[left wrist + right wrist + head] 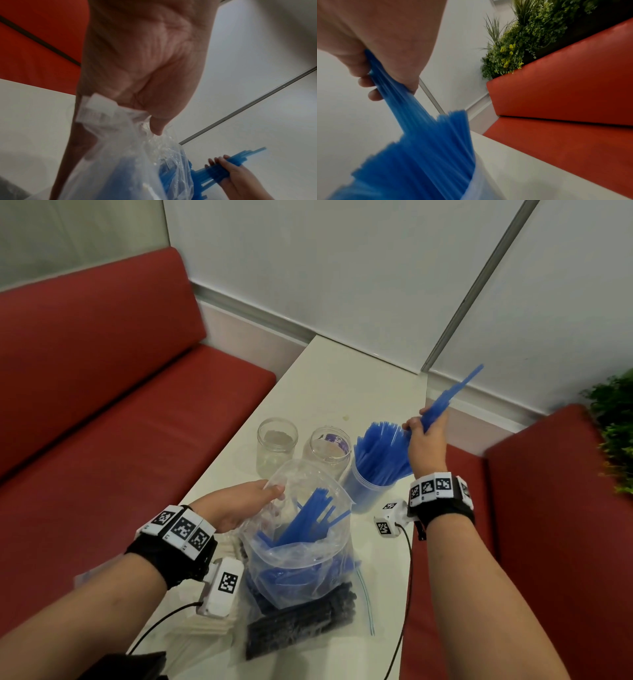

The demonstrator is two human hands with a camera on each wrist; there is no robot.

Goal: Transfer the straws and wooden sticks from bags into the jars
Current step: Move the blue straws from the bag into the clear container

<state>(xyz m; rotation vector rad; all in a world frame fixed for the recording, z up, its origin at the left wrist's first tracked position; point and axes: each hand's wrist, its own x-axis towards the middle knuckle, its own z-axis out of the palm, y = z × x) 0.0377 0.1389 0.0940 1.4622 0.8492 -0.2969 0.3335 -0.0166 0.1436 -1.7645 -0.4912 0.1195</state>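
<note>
My left hand [255,498] pinches the rim of a clear plastic bag [298,546] that stands open on the white table and holds several blue straws [305,520]. In the left wrist view the left hand [154,121] grips the bag's [123,155] crumpled edge. My right hand [424,433] grips a bundle of blue straws [448,398] slanted over a clear jar [370,494] packed with blue straws, their lower ends among them. The right wrist view shows the fingers [371,93] curled round the bundle [397,92]. Two empty glass jars [276,446] [329,450] stand behind the bag.
A bag of dark straws [301,621] lies flat under the clear bag, and pale sticks [209,625] lie in a bag at its left. Red bench seats [113,412] flank the table [342,385]. A green plant [613,433] is at the right.
</note>
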